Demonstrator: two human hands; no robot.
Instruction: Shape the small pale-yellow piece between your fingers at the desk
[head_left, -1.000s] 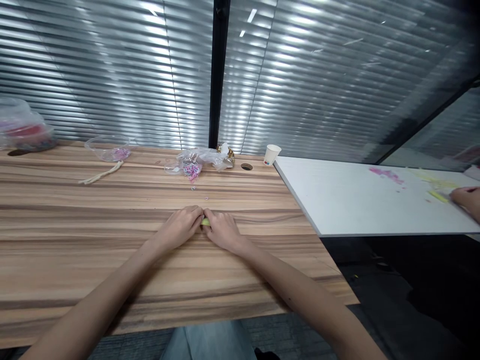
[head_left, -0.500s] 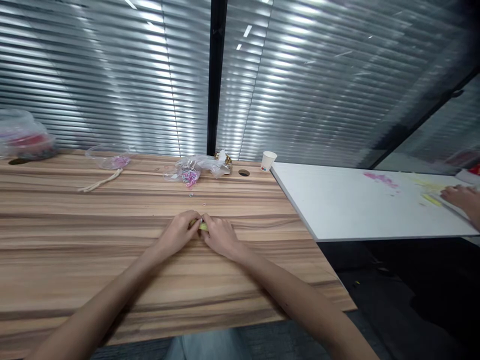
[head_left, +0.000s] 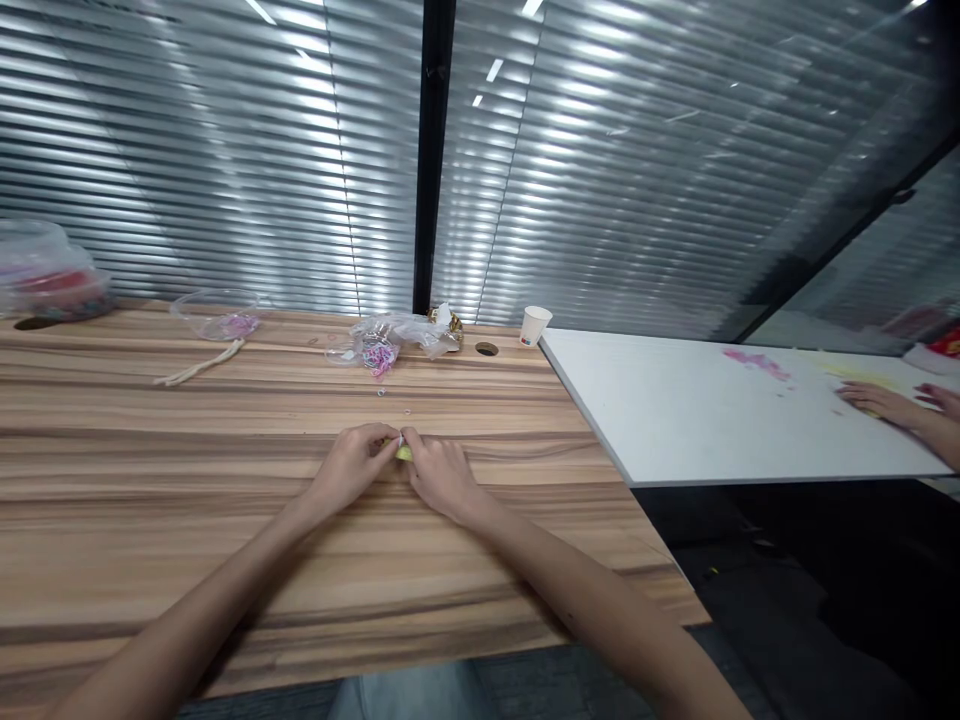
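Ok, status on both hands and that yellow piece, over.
Left hand and right hand together, fingertips pinching small yellow piece just above wooden table. Nothing blocking. Bead bag far behind.

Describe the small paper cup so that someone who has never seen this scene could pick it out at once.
Start at the wooden table and follow its far edge right, past the round cable hole, to the corner where the white table adjoins. The paper cup stands upright there, white with small coloured marks near its base. It is the only cup; its neighbours are crumpled clear plastic bags.
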